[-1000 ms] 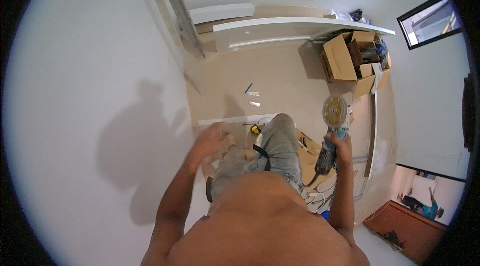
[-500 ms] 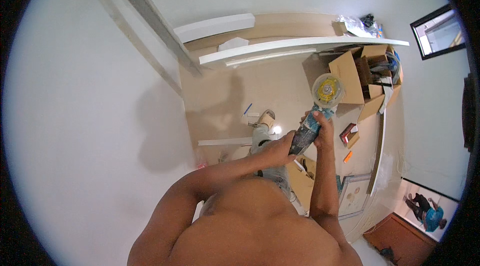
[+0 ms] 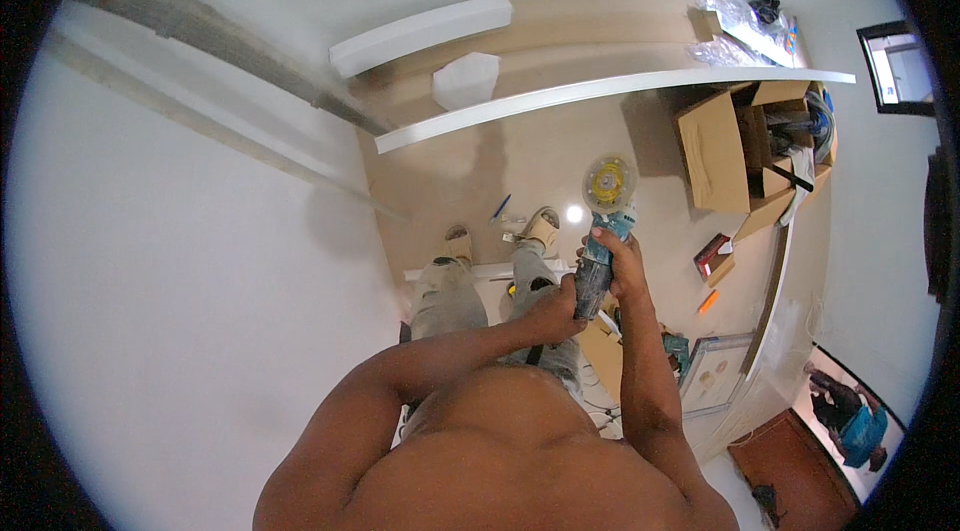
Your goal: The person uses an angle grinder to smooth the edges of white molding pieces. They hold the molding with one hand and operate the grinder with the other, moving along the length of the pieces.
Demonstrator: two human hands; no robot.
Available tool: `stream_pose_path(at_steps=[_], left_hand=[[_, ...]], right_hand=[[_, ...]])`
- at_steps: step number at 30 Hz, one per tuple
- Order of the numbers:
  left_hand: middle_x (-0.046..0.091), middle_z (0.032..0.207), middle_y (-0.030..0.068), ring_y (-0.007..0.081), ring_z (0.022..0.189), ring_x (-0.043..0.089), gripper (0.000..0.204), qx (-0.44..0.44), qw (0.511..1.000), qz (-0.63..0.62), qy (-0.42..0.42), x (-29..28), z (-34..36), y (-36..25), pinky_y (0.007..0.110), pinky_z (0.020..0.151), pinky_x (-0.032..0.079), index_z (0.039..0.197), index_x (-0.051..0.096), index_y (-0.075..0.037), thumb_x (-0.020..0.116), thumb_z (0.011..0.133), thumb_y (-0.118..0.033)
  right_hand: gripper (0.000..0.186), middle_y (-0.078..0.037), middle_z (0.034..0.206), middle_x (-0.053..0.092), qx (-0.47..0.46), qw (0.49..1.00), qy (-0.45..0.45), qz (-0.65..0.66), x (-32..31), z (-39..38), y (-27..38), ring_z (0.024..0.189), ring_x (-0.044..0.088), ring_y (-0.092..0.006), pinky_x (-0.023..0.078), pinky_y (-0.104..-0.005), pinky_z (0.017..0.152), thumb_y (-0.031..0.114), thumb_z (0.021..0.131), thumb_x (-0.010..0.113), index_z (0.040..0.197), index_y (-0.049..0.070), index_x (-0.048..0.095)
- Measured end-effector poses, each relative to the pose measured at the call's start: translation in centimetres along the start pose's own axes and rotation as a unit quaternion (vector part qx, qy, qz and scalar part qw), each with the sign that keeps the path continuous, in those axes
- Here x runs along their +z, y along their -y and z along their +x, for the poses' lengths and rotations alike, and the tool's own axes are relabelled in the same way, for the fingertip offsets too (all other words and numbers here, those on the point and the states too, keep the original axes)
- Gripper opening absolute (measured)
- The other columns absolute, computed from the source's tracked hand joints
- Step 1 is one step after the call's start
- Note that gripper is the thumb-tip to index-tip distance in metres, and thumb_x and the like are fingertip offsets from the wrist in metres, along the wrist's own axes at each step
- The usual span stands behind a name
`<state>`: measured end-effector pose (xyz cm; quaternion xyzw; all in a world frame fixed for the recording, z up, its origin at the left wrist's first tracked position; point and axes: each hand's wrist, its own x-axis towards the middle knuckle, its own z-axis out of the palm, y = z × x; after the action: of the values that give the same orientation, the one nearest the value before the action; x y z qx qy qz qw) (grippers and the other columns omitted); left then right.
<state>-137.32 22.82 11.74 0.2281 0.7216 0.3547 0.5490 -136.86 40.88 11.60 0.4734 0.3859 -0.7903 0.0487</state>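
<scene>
I hold an angle grinder [image 3: 594, 286] in front of my belly, its yellow disc [image 3: 606, 186] inside a pale round guard, facing up. My right hand [image 3: 625, 266] is wrapped round the teal body below the disc, thumb across it. My left hand [image 3: 560, 311] is closed on the dark rear end, lower down. Beneath the tool are my legs in grey trousers [image 3: 445, 303] and my feet in beige sandals [image 3: 543, 229]. A blue pen-like item [image 3: 501, 208] lies on the tiled floor near my feet.
A long white strip [image 3: 540, 106] spans the floor ahead. Open cardboard boxes [image 3: 710, 156] stand right, near an orange tool [image 3: 708, 301] and a framed board [image 3: 712, 374]. A grey grooved channel [image 3: 240, 46] runs down the left wall. A person in teal [image 3: 860, 431] shows through an opening at lower right.
My left hand came over from the left onto the grinder, which moved from the right to the middle and was angled across my front. Both feet now show below, and the view has shifted.
</scene>
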Motion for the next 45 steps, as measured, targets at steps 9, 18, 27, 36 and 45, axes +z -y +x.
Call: stream_pose_path(at_steps=[9, 18, 27, 36, 45], left_hand=[[0.054, 0.13, 0.0404, 0.0556, 0.125, 0.057, 0.084, 0.006, 0.997, -0.005, 0.073, -5.1, 1.7, 3.3, 0.059, 0.106, 0.046, 0.141, 0.026, 0.007, 0.08, 0.086, -0.026], [0.049, 0.144, 0.0295, 0.0472, 0.139, 0.045, 0.092, 0.075, 0.927, 0.228, -0.289, -21.1, 1.6, 13.2, 0.058, 0.118, 0.035, 0.148, 0.044, 0.004, 0.088, 0.079, -0.04], [0.069, 0.119, 0.0214, 0.0379, 0.113, 0.067, 0.081, 0.07, 0.761, 0.475, -0.437, -35.5, 8.6, 19.2, 0.052, 0.098, 0.053, 0.128, 0.062, -0.001, 0.092, 0.07, -0.05], [0.077, 0.098, 0.0199, 0.0336, 0.09, 0.075, 0.072, 0.006, 0.727, 0.507, -0.463, -40.3, 10.4, 15.7, 0.046, 0.084, 0.059, 0.114, 0.074, -0.001, 0.095, 0.065, -0.05], [0.078, 0.09, 0.0175, 0.0335, 0.081, 0.076, 0.071, 0.062, 0.724, 0.495, -0.476, -43.2, 12.0, 15.6, 0.044, 0.078, 0.061, 0.107, 0.077, -0.004, 0.097, 0.058, -0.052]], right_hand=[[0.034, -0.012, 0.085, 0.069, -0.081, 0.995, -0.05, 0.03, 2.8, 2.4, -2.2, 0.067, 0.071, -0.0271, 0.063, -0.041, 0.063, 0.013, 0.084, 0.08, 0.108, 0.001, 0.061], [0.033, -0.013, 0.087, 0.069, -0.142, 0.978, -0.141, 0.05, -2.6, 10.8, -3.0, 0.07, 0.071, -0.0283, 0.061, -0.0435, 0.063, 0.016, 0.086, 0.079, 0.108, 0.0, 0.061], [0.048, -0.015, 0.088, 0.071, -0.278, 0.949, -0.128, -0.079, -6.3, 15.9, 0.0, 0.071, 0.074, -0.0263, 0.064, -0.04, 0.066, 0.032, 0.087, 0.079, 0.113, -0.003, 0.059], [0.05, -0.007, 0.084, 0.069, -0.433, 0.856, -0.032, -0.28, 1.5, 16.1, 4.8, 0.068, 0.069, -0.0188, 0.058, -0.0322, 0.062, 0.035, 0.083, 0.083, 0.115, 0.001, 0.064], [0.06, -0.012, 0.086, 0.068, -0.336, 0.833, -0.018, -0.439, 11.0, 18.7, 8.3, 0.066, 0.071, -0.02, 0.061, -0.0324, 0.06, 0.035, 0.075, 0.087, 0.111, -0.007, 0.064]])
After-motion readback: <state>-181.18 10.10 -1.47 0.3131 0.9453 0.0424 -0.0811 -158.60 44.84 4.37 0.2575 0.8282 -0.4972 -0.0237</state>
